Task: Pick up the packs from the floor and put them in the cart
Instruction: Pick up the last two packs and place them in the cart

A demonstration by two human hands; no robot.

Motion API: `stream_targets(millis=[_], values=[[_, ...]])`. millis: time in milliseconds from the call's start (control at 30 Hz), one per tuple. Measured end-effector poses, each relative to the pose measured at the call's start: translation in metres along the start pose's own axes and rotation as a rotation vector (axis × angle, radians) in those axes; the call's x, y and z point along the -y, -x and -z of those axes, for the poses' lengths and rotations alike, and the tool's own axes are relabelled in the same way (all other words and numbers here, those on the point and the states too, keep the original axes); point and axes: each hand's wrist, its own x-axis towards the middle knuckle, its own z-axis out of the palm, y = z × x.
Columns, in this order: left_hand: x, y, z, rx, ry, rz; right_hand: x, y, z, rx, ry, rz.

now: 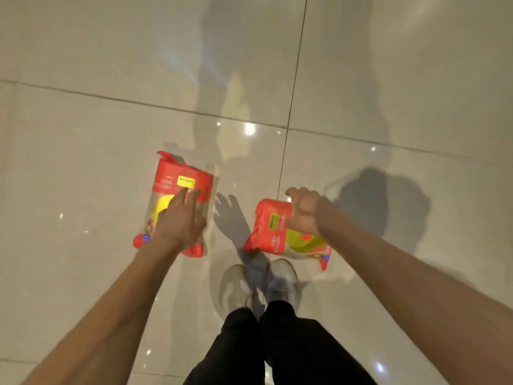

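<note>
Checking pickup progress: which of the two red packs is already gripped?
The red-and-yellow plastic pack on the right: the right hand curls around it. The left hand only lies flat-fingered over the left red pack.

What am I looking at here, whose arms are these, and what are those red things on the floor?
This single picture comes from a camera worn on a person's head, looking down at their own arms, dark trousers and pale shoes. There is no machine. Two red and yellow packs lie on the shiny tiled floor. The left hand reaches with straight fingers over the left pack; whether it touches is unclear. The right hand is curled around the right pack, gripping it. No cart is visible.
</note>
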Motion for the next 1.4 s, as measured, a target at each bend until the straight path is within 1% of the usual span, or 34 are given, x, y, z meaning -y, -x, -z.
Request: stream_targets(millis=[67,167,200,267,333,367,400,467,500,533,633,700,833,900,1000,1067,1133,1200,1300,1400], values=[[0.029,-0.033,-0.023,-0.04,0.038,-0.006,-0.013,-0.041,-0.029,0.025,-0.008,-0.024],[0.067,-0.065,-0.039,-0.153,0.075,0.026,-0.032,-0.087,-0.059,0.0,0.057,-0.025],[0.076,-0.072,-0.039,-0.191,0.074,0.042,-0.037,-0.099,-0.062,0.019,0.067,-0.038],[0.088,-0.08,-0.036,-0.249,0.09,0.063,-0.045,-0.115,-0.062,0.12,0.007,-0.074],[0.102,-0.084,-0.034,-0.255,0.153,0.16,-0.05,-0.124,-0.06,0.235,-0.079,-0.085],[0.11,-0.087,-0.036,-0.226,0.245,0.241,-0.053,-0.126,-0.061,0.265,-0.102,-0.068],[0.117,-0.089,-0.037,-0.171,0.398,0.336,-0.055,-0.126,-0.063,0.276,-0.114,-0.048],[0.126,-0.087,-0.043,-0.037,0.704,0.469,-0.057,-0.126,-0.068,0.263,-0.152,-0.016],[0.13,-0.087,-0.048,0.008,0.778,0.484,-0.058,-0.125,-0.071,0.247,-0.174,0.001],[0.129,-0.086,-0.052,0.039,0.807,0.47,-0.059,-0.123,-0.075,0.23,-0.185,0.015],[0.12,-0.077,-0.061,0.058,0.826,0.411,-0.062,-0.111,-0.086,0.177,-0.188,0.065],[0.111,-0.067,-0.065,0.067,0.855,0.419,-0.063,-0.098,-0.09,0.129,-0.189,0.083],[0.092,-0.042,-0.067,-0.021,0.919,0.43,-0.063,-0.061,-0.074,0.034,-0.322,0.095],[0.08,-0.023,-0.054,-0.032,0.926,0.403,-0.059,-0.034,-0.054,-0.028,-0.392,0.109],[0.048,0.019,-0.015,-0.077,0.968,0.356,-0.056,0.016,-0.017,-0.159,-0.536,0.063],[0.015,0.054,0.027,-0.148,1.01,0.308,-0.054,0.057,0.013,-0.227,-0.716,0.035],[-0.024,0.092,0.084,-0.177,1.058,0.251,-0.051,0.105,0.051,-0.276,-0.989,-0.01],[-0.065,0.135,0.145,-0.17,1.098,0.199,-0.05,0.161,0.094,-0.323,-1.176,-0.044],[-0.121,0.203,0.249,-0.221,1.136,0.101,-0.046,0.264,0.169,-0.453,-1.356,-0.038],[-0.173,0.274,0.346,-0.239,1.138,-0.021,-0.043,0.377,0.232,-0.566,-1.445,-0.001]])
